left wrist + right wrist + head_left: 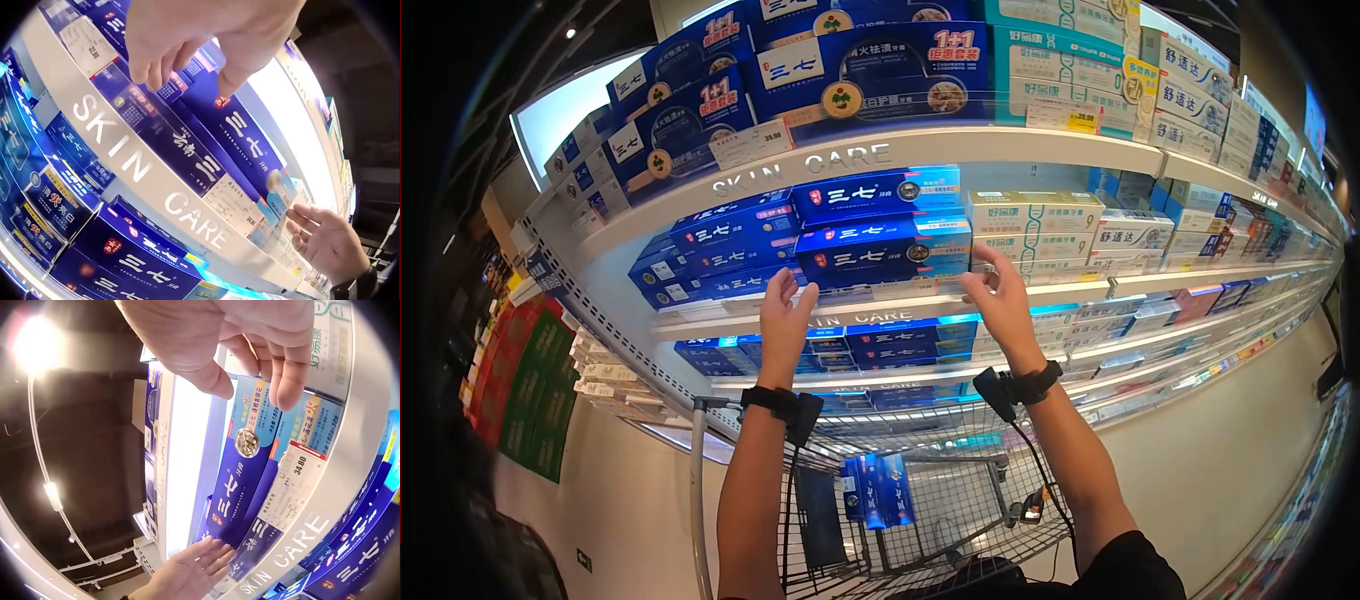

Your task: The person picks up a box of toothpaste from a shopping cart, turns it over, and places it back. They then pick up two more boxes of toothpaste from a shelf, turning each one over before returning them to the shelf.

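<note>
Stacked on the middle shelf are long blue toothpaste boxes with white lettering; the front one [865, 258] lies between my two hands. My left hand [785, 318], fingers loosely bent, is at the left end of this stack. At the light-blue right end, my right hand [1002, 305] reaches up with its fingers spread and slightly bent. Both palms face inward and neither hand grips anything. The right wrist view shows the toothpaste box [231, 494] with its round silver emblem, thumb and fingertips [290, 387] right by its end.
A white shelf edge [960, 148] lettered SKIN CARE runs above the stack, with bigger blue packs [870, 70] on top. White-and-gold boxes [1032, 225] adjoin on the right. Below my arms is a wire shopping cart [960, 500] holding blue boxes [878, 490]. A price tag [294, 481] fronts the shelf.
</note>
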A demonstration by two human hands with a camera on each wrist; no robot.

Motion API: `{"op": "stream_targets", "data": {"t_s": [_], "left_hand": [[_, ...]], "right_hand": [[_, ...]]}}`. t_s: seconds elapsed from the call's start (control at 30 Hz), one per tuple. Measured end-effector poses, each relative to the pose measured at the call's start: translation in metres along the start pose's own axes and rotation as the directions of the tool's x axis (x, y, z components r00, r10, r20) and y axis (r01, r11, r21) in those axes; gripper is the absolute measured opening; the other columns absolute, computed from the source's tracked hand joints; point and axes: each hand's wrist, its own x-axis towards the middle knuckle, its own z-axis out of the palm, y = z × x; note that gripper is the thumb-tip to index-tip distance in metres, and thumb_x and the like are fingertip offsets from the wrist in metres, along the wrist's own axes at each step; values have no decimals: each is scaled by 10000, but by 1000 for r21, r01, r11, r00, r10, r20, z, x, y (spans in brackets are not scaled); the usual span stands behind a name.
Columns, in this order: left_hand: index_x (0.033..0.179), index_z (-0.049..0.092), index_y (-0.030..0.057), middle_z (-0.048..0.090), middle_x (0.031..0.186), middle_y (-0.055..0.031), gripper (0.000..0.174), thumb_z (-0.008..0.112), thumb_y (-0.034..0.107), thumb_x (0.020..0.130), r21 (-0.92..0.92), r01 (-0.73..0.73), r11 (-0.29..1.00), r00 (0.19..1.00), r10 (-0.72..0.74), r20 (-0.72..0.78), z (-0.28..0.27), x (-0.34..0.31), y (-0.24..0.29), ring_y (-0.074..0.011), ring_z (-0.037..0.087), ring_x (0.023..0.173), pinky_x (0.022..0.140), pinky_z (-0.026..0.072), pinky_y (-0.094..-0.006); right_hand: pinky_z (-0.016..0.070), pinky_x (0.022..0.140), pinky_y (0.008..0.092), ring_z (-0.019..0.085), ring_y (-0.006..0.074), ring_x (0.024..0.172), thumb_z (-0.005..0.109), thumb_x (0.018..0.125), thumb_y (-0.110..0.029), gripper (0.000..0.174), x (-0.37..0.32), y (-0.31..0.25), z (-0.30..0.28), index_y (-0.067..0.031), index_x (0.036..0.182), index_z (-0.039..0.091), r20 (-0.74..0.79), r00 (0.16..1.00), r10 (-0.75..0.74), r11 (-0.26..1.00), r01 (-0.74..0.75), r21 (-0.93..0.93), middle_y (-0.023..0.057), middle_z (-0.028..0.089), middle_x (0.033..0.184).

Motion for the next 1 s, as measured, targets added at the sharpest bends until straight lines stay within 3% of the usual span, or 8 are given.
{"op": "stream_targets", "data": {"t_s": [0.17,0.37,0.57,0.67,0.77,1.0], "left_hand": [[1289,445,-105,565,1220,-228,603,692,224,848,50,-68,996,998,68,-10,14,4,0,-270,536,1167,974,428,-355],[1260,465,-114,612,1128,-208,583,696,225,846,61,-40,997,999,41,-17,17,2,9,-233,571,1102,932,451,-327],[1162,529,-72,641,1054,-165,447,675,244,883,-87,-6,996,999,3,-41,13,-6,21,-182,606,998,862,473,-286],[1024,577,-11,644,988,-111,331,651,290,908,-61,33,998,995,-38,-91,9,-10,31,-139,607,899,823,476,-265],[896,579,40,620,892,-57,308,630,343,919,-330,159,930,980,-189,-59,5,-9,30,-99,585,798,769,484,-229],[825,557,71,585,835,-43,337,618,389,915,-451,247,857,953,-299,-45,1,-14,45,-107,585,761,726,524,-226]], "right_hand": [[506,668,247,570,132,889,621,843,-88,458,1,1,0,38,1262,486,-7,1000,-3,1000,3,-8,119,508,1199],[492,664,226,581,118,875,635,829,-99,471,2,7,3,41,1255,492,-22,999,-35,999,34,-28,110,531,1161],[479,655,212,581,126,888,622,824,-85,469,-3,-2,7,31,1265,510,-13,997,-82,994,81,-76,95,507,1105],[479,644,213,575,125,898,618,826,-82,467,-4,-2,6,28,1268,516,-19,996,-83,992,81,-94,91,495,1100],[474,638,209,572,127,909,620,825,-84,475,-5,1,7,26,1274,510,-20,996,-90,992,88,-96,90,496,1114],[461,635,206,563,131,931,621,822,-83,504,-13,0,8,5,1302,493,-15,994,-106,990,104,-95,85,491,1153]]}}
